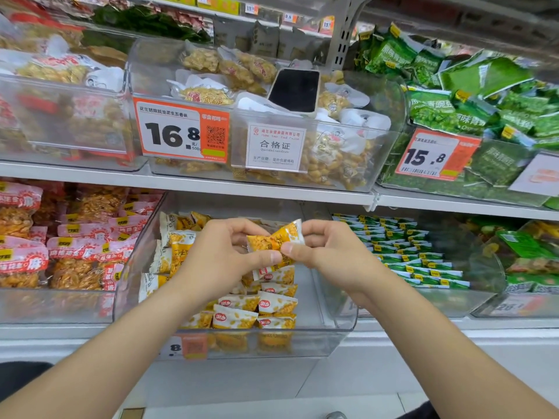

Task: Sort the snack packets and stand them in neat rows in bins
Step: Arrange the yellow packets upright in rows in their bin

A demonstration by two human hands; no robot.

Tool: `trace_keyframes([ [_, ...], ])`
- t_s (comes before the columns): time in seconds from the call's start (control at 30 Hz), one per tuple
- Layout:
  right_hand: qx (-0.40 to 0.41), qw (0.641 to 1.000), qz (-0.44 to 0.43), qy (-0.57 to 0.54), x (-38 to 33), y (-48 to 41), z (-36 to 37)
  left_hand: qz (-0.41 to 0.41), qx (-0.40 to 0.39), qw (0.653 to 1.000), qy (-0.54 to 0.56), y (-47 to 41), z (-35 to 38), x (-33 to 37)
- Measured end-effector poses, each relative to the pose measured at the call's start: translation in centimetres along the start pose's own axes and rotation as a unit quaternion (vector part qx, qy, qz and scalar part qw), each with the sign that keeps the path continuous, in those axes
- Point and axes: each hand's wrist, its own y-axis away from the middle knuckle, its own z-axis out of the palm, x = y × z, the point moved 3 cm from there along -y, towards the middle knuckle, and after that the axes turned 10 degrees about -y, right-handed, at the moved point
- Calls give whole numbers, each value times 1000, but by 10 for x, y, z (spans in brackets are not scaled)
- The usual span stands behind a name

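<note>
Place: a shop, in its snack aisle.
Shelves: white metal shelf (211,184) boards in tiers, hung on a slotted upright (344,37).
Bins: clear plastic bins (317,337) side by side, each holding one kind of goods: yellow packets (236,319), green packets (423,263), pink packets (90,252).
Prices: an orange price tag (181,130) reads 16.8 beside a square code; a second tag (437,155) reads 15.8 over a barcode.
Paper: a white card (276,148) on a bin front reads "Qualified certificate".

Shop shelving seen close up, brightly and evenly lit.
A white metal shelf (211,184) runs left to right across the middle, with a lower shelf (453,325) nearer and a price strip (251,9) on a farther one at the top. A grey slotted upright (344,34) rises far right of centre. Pale floor (272,409) shows at the near edge.
</note>
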Motion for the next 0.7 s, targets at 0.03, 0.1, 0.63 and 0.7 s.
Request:
trace_keyframes([
  [0.03, 11, 1000, 7, -23, 1, -1, 0, -12, -8, 999, 34, 0, 2, 0],
  [0.1, 31, 995, 13, -95, 2, -4, 0, -40, -15, 994, 103, -1, 5, 1],
  [0.63, 236, 937, -78, 247, -16, 6, -45, 90, 11, 989, -121, 2, 16, 21],
  [0.7, 235, 924, -43, 299, -8, 3, -53, 133, -19, 970, -203, -10, 26, 29],
])
